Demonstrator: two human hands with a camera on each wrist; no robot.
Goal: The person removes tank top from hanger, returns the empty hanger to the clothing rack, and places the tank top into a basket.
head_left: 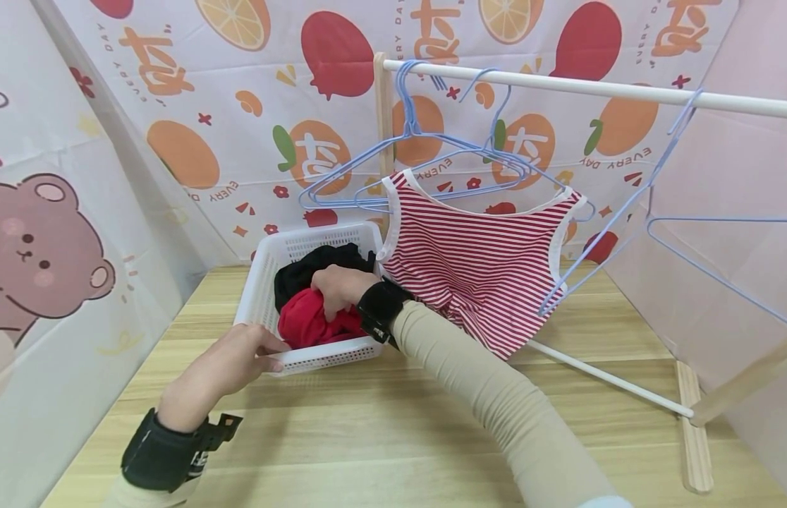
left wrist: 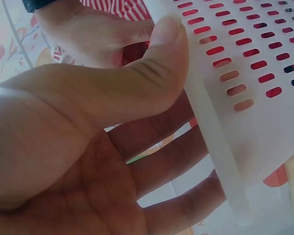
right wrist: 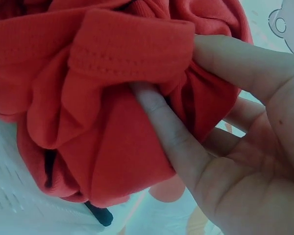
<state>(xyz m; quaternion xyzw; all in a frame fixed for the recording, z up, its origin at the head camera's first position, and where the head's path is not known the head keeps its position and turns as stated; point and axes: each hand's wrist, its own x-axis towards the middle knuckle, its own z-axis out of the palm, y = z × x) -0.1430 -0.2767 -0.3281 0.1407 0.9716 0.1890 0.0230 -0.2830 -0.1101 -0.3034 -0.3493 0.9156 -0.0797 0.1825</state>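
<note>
A white plastic basket [head_left: 257,282] with slotted walls stands on the table and holds a red garment [head_left: 301,321] and a black garment [head_left: 317,264]. My left hand [head_left: 231,363] grips the basket's near left corner; in the left wrist view the thumb lies on the rim [left wrist: 198,110] with the fingers behind it. Inside the basket, my right hand [head_left: 343,286] pinches the red garment. The right wrist view shows one fingertip under a stitched hem [right wrist: 132,49] of the bunched red cloth. Its full shape is hidden by the folds.
Right of the basket, a red-and-white striped tank top [head_left: 476,247] hangs on a blue hanger from a white rail [head_left: 558,81]. Several blue hangers [head_left: 409,134] share that rail. The rack's wooden foot [head_left: 693,430] stands at the right of the wooden table [head_left: 368,437].
</note>
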